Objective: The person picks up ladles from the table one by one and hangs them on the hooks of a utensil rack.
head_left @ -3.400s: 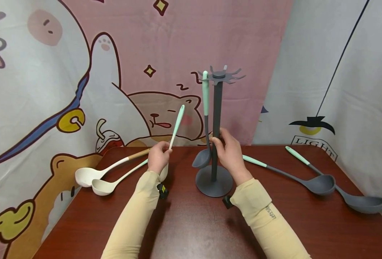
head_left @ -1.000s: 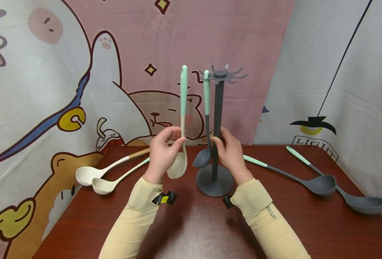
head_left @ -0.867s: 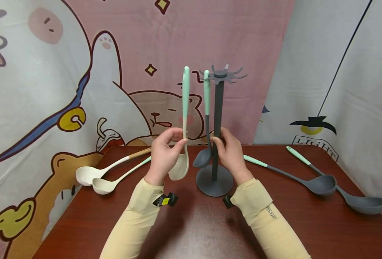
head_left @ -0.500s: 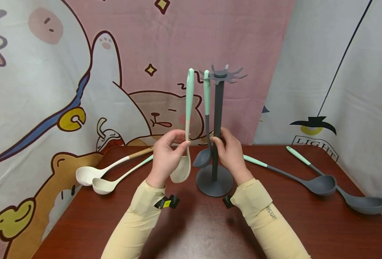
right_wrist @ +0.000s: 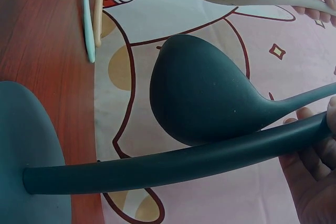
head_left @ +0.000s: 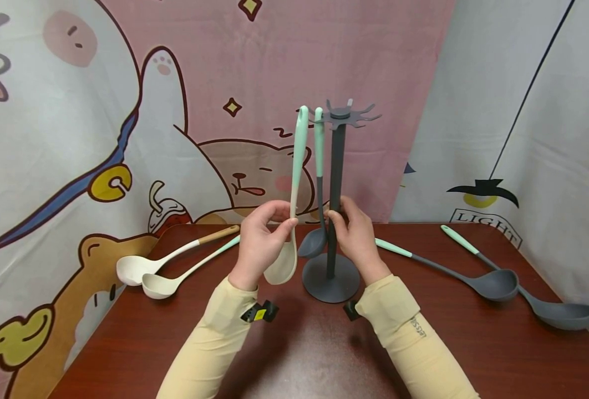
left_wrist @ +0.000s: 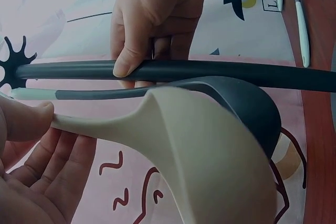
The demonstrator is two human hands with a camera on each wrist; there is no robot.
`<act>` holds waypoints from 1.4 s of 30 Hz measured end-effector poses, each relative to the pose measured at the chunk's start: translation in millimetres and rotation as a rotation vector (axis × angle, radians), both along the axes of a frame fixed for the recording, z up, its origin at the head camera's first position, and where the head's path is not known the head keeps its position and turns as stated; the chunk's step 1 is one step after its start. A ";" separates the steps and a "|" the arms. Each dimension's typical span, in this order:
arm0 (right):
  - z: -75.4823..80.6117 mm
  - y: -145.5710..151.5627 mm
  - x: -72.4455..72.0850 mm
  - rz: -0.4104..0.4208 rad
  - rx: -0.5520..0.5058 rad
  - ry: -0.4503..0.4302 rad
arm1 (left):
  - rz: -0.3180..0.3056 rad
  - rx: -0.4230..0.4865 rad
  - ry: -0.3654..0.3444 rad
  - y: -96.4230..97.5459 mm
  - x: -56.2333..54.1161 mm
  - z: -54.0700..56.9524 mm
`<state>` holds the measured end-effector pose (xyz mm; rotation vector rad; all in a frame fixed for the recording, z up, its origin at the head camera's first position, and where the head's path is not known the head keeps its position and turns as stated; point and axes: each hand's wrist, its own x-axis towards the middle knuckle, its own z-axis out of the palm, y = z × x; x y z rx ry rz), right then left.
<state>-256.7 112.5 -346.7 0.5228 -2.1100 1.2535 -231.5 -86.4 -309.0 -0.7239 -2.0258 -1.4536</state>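
A cream ladle [head_left: 300, 149] with a mint handle is pinched by my left hand [head_left: 260, 239] at the lower shaft. It hangs nearly upright above the table, bowl down, its holed handle end just left of the rack's prongs. My right hand [head_left: 356, 237] grips the pole of a dark grey utensil stand [head_left: 337, 166], thumb in front. From a prong on the stand's left side hangs a grey ladle [right_wrist: 199, 93] with a mint handle, between the pole and the cream ladle. In the left wrist view the cream bowl [left_wrist: 210, 166] partly covers the grey one.
Left on the brown table [head_left: 304, 354] lie a white ladle [head_left: 133, 270] with a wooden handle and a cream ladle [head_left: 160, 286]. Two grey ladles, a nearer [head_left: 494, 285] and a farther-right one [head_left: 561, 314], lie at the right. A printed cloth [head_left: 364, 55] hangs behind.
My left hand has raised the cream ladle, turned it upright and carried it right, close to the hanging grey ladle. The right hand has stayed on the pole.
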 end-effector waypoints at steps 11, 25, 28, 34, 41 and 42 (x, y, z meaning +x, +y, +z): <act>0.1 -0.1 -1.2 -0.004 0.001 -0.009 | 0.004 -0.022 -0.008 5.4 0.5 -1.3; -0.6 0.5 -3.7 -0.003 0.004 -0.004 | 0.006 -0.051 -0.021 9.0 1.9 -0.4; -0.5 0.4 -3.3 -0.005 0.006 0.000 | 0.010 -0.057 -0.017 9.3 1.7 -0.6; -0.5 0.6 -2.6 -0.007 0.004 -0.003 | 0.012 -0.074 -0.016 10.3 2.1 -1.6; -0.5 0.4 -2.5 -0.016 0.000 -0.007 | -0.004 -0.079 -0.027 12.1 1.7 -4.6; -0.5 0.4 -2.5 -0.015 0.000 -0.008 | -0.005 -0.078 -0.027 12.4 1.8 -4.9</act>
